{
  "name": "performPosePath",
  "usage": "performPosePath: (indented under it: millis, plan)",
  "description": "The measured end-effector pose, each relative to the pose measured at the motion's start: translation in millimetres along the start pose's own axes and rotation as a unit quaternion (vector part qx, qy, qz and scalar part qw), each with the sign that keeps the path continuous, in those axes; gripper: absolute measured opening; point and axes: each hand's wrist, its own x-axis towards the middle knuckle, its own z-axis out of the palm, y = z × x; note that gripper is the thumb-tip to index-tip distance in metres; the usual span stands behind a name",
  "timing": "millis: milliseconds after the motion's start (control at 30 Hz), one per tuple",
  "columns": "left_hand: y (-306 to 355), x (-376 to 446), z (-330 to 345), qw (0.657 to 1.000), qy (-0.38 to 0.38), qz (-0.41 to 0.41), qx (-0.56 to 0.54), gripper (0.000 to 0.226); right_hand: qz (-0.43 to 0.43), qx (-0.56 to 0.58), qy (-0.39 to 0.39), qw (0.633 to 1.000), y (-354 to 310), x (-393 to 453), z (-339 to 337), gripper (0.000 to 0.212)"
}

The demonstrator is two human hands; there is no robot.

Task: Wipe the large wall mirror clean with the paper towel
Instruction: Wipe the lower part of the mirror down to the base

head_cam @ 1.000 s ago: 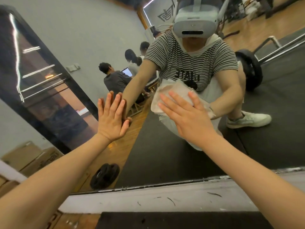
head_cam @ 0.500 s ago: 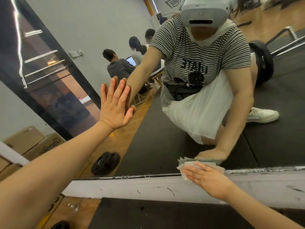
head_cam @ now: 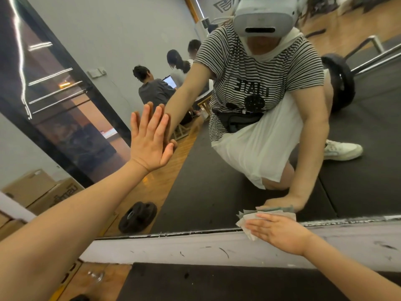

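Right hand (head_cam: 280, 234), fingers flat, presses the paper towel (head_cam: 246, 222) onto the mirror (head_cam: 217, 181) at its bottom edge; left hand (head_cam: 149, 137) braces flat on the glass. She's wiping the lowest strip; next, I'd say, sweep sideways.

Camera: one wide-angle view from your head; there is no second view to share anything with.
Direction: you face forward and down, straight at the mirror (head_cam: 217, 181).
Nearness: close; your left hand (head_cam: 149, 140) lies flat on the glass.
Lower frame: the mirror's bottom edge and the white ledge (head_cam: 195, 246) below it.
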Motion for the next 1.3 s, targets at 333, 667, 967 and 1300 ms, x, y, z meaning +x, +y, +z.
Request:
performPosePath:
  millis: [333, 667, 967, 1300]
  plan:
    - [2, 1, -3, 1.0, -0.009, 0.0, -0.004, 0.066, 0.076, -0.067, 0.288, 0.952, 32, 11, -71, 0.081]
    - [1, -1, -5, 0.999, -0.035, -0.002, -0.006, 0.068, 0.315, -0.013, 0.534, 0.784, 69, 35, -220, 0.053]
    - [2, 0, -9, 0.999, -0.04, -0.004, -0.011, 0.067, 0.268, -0.038, 0.513, 0.815, 71, 38, -207, 0.056]
    - [2, 0, -5, 1.0, -0.016, 0.004, -0.006, 0.065, 0.16, -0.12, 0.406, 0.892, 52, 32, -120, 0.06]
